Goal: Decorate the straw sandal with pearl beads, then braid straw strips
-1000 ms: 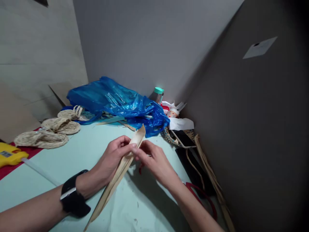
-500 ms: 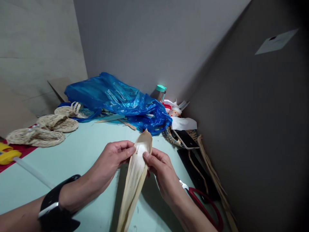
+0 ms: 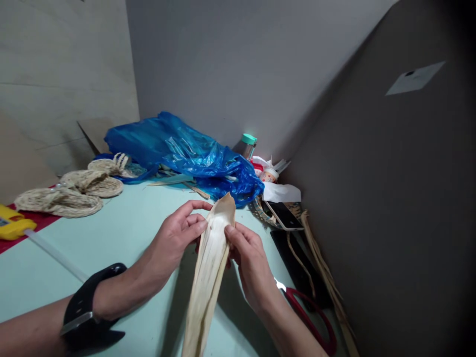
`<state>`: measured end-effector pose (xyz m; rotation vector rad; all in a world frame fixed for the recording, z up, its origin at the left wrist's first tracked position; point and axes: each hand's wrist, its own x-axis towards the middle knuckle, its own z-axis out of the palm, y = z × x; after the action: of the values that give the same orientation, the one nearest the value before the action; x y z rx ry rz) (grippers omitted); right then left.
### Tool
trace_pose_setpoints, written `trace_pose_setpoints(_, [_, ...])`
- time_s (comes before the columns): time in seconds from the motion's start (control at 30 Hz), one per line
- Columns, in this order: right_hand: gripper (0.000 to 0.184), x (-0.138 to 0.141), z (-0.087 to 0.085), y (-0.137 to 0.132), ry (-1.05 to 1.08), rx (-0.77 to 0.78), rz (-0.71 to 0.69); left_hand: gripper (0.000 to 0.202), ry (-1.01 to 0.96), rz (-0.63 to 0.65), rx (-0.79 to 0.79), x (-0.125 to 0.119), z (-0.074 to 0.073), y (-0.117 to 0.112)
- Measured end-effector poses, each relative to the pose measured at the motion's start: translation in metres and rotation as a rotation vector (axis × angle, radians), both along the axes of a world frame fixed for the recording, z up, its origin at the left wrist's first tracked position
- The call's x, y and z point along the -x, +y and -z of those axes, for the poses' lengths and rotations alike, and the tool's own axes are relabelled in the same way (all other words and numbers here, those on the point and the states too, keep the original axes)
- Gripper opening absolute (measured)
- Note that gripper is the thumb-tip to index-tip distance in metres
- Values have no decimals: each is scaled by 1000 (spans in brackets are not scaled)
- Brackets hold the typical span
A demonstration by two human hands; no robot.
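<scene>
A long pale dried leaf strip [image 3: 208,270] is held lengthwise above the light green table [image 3: 122,233], its pointed tip aimed at the far wall. My left hand [image 3: 174,240], with a black watch on its wrist, pinches the strip's left edge near the tip. On the right edge my right hand [image 3: 248,263] pinches it with thumb and fingers. The lower end of the strip runs out of view at the bottom.
A blue plastic bag [image 3: 178,153] lies at the back. Woven straw pieces [image 3: 70,193] and a yellow glue gun [image 3: 13,223] are at the left. Red-handled scissors [image 3: 312,317], a phone [image 3: 284,214], a teal-capped bottle [image 3: 247,145] and loose strips lie by the right wall.
The strip has been turned from edge-on and slanted left to flat and spread open, pointing straight away. Both hands moved apart to grip its two edges.
</scene>
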<state>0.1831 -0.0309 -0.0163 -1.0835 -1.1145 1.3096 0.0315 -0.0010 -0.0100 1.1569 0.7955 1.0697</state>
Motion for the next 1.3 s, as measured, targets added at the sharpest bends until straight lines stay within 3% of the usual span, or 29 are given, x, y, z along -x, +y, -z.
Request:
trace_pose_setpoints(0.17, [15,1,-4,-1,2,-62,32,22,3,47,-42,0,-1,-2])
trace_pose_setpoints(0.27, [17,-1,-9,0,76,-92,55,20,-14,134,-35,-2,0,-5])
trace_pose_setpoints(0.4, [34,-8,-14,3,251,-70,-126,22,-74,303,27,-6,1,-8])
trace_pose_setpoints(0.5, [42,-14,-16,5,288,-69,-240,23,-110,324,70,-6,2,-5])
trace_pose_setpoints(0.73, [40,-29,-17,10,229,-119,-327,40,-158,428,207,-4,1,1])
trace_pose_setpoints(1.17, [49,-43,-12,15,204,-85,-450,35,-217,483,328,-7,3,6])
trace_pose_setpoints(1.23, [46,-41,-11,16,192,-64,-453,36,-211,487,391,-8,5,7])
trace_pose_setpoints(1.3, [35,-36,-10,16,167,-59,-366,27,-154,470,408,-8,7,6])
